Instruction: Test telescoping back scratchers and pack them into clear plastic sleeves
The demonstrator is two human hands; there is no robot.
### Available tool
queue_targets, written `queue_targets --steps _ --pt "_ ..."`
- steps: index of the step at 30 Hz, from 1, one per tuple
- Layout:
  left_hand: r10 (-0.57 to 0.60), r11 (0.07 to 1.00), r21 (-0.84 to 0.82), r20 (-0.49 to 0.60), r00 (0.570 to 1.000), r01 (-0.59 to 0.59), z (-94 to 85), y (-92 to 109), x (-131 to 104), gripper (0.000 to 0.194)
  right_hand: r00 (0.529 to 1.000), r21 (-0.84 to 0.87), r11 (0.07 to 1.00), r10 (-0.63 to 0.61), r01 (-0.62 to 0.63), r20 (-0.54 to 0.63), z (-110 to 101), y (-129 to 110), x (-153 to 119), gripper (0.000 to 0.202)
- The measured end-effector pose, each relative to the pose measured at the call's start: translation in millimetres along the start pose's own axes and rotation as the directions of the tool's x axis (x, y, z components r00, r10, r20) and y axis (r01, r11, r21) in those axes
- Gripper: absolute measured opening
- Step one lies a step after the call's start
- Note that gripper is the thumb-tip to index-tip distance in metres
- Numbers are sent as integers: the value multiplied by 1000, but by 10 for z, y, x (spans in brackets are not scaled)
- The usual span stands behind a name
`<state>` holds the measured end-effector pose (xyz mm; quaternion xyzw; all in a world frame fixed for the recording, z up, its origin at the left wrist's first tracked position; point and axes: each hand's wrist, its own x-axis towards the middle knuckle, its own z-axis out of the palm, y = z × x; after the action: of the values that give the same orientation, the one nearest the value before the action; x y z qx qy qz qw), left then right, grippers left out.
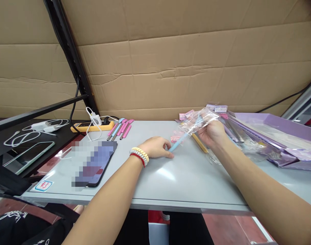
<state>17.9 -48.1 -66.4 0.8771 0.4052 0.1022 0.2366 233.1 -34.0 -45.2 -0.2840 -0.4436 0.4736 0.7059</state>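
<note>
One light blue stick [180, 141] slants above the middle of the surface [191, 183], its upper end amid the clear wrapper [208, 114] my right hand [212, 132] grips. My left hand [156, 147] curves round its lower end; whether it pinches, I cannot tell.

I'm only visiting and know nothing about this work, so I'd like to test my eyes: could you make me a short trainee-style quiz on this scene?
1. What colour is the slim handle whose lower end is by the left hand?

2. Which hand holds the clear plastic wrapper?
A) the left hand
B) the right hand
C) neither

3. True or false: the purple tray is toward the right side of the table, while the phone lies toward the left.

Key: 1. Pale blue. 2. B. 3. True.
</note>
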Motion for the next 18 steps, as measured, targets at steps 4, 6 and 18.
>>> queue_targets --steps 4,6,18 --pt "5 998 60 -40 999 -2 41 38 17 22 999 -9 1000 20 -19 28 -36 14 -9 11" --pt "-14 994 111 -79 997 22 38 57 12 18 998 -35 999 24 -22 64 -55 13 -11 11" --pt "26 970 231 -421 907 79 63 18 51 22 985 -124 985 134 -121 107 -57 26 -42 13"
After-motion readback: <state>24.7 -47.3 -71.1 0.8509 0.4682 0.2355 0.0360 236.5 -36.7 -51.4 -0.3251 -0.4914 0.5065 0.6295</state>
